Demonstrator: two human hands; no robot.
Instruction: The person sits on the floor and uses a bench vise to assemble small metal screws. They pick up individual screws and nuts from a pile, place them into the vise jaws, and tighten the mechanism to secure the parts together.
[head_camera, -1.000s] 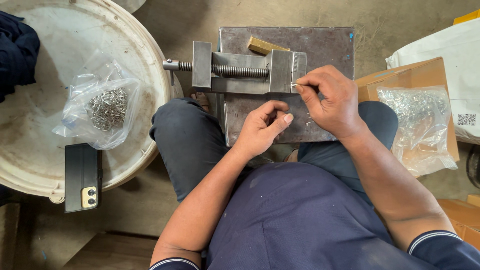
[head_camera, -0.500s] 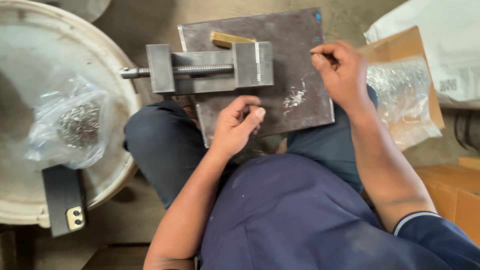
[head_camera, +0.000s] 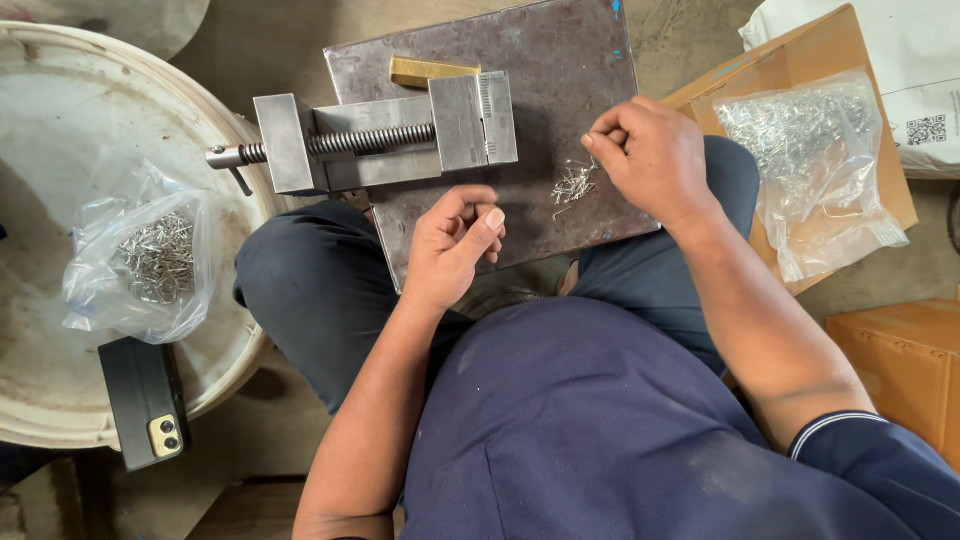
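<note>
Head view: right hand (head_camera: 650, 160) pinches at a small pile of pins (head_camera: 574, 184) on the steel plate (head_camera: 560, 70); whether it has one, I cannot tell. Left hand (head_camera: 455, 245) rests loosely curled, empty. Vise (head_camera: 385, 140) holds nothing visible. One bag (head_camera: 150, 255) in the tub (head_camera: 60, 110) and another bag (head_camera: 810, 160) on a box both hold pins, so much seems left.

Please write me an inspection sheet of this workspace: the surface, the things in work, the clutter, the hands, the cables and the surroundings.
Surface: steel plate lying across the person's lap.
Job's things: small vise on the plate; loose metal pins beside it; brass block behind the vise.
Clutter: bag of pins and phone on a white round lid; second bag on a cardboard box.
Hands: right hand pinches at the loose pins; left hand curled, resting on the plate.
Cables: nothing seen.
Surroundings: concrete floor, another box.
</note>
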